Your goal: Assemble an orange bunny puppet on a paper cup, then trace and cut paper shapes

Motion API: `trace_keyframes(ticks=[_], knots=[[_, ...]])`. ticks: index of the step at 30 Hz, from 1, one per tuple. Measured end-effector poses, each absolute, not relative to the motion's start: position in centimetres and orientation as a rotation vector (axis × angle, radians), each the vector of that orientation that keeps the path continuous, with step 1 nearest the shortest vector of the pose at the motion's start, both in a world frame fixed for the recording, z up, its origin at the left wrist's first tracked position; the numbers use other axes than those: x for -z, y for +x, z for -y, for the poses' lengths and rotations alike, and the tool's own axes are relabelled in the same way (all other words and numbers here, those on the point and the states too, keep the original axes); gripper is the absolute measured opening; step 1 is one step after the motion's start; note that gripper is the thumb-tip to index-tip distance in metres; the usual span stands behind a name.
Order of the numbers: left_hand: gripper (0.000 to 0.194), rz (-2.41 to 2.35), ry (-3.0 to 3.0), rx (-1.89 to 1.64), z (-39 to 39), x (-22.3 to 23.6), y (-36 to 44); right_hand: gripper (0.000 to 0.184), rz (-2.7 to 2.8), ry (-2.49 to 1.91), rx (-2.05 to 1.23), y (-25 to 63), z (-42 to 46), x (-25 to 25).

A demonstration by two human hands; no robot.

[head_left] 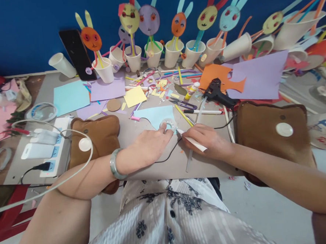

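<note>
I'm keeping my eye on the middle of the table (pixel 138 170), where both hands are working close together. The left hand (pixel 145 147) is reaching in, a bracelet (pixel 117 164) circling its wrist, and its fingertips are pressing down on a clear ring (pixel 167 120). I can't tell whether the thumb is gripping too. That ring is lying over the lower edge of a light blue sheet (pixel 157 114), in front of the loose scraps.

Over on the right, the right hand (pixel 209 139) is holding a white pen-like tool (pixel 198 144), fingers closing narrowly around it, and the tip is pointing at the ring's right side, just beside it. I can't make out whether it's touching the paper.

Just beyond, a yellow pen (pixel 184 115) is lying slantwise, with scissors (pixel 184 103) resting behind it. A black glue gun (pixel 220 92) is sitting further right. Brown cushions are flanking the hands, one left (pixel 97 135), one right (pixel 271 130), and rabbit-faced figures (pixel 149 19) are standing in paper cups (pixel 153 55) along the back.
</note>
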State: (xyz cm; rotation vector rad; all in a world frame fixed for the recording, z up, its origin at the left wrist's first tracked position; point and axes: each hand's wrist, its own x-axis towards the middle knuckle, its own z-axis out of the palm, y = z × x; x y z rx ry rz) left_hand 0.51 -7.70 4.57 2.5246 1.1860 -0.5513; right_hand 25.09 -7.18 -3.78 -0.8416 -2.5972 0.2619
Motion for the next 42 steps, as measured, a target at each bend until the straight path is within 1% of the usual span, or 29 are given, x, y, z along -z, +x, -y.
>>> trace_keyframes(ticks=[5,8,15,21,24,30,37,42], knots=[[0.047,-1.177,2.505,0.543,7.6,-4.8,0.6,0.010,2.522,-0.879,-0.347,25.2,7.1,3.9],[0.047,-1.172,2.520,0.591,7.6,-4.5,0.6,0.009,2.401,-0.985,-0.426,25.2,7.0,3.7],[0.050,-1.210,2.611,0.540,7.9,-2.8,0.3,0.012,1.892,-1.337,-0.764,24.7,5.3,2.1],[0.051,-1.246,2.659,0.464,8.2,-1.6,-0.2,0.012,1.724,-1.359,-1.001,24.1,4.8,2.2],[0.052,-1.278,2.658,0.449,8.3,-1.2,-0.3,0.010,1.730,-1.334,-1.040,24.1,5.1,2.5],[0.044,-1.287,2.673,0.460,8.3,-1.2,-0.2,0.009,1.733,-1.292,-1.049,24.2,5.2,2.9],[0.046,-1.305,2.664,0.466,8.4,-1.0,-0.2,0.007,1.800,-1.296,-1.015,24.1,5.2,3.0],[0.049,-1.290,2.697,0.467,8.5,-1.1,-0.2,0.005,1.780,-1.317,-1.085,24.1,5.2,2.7]])
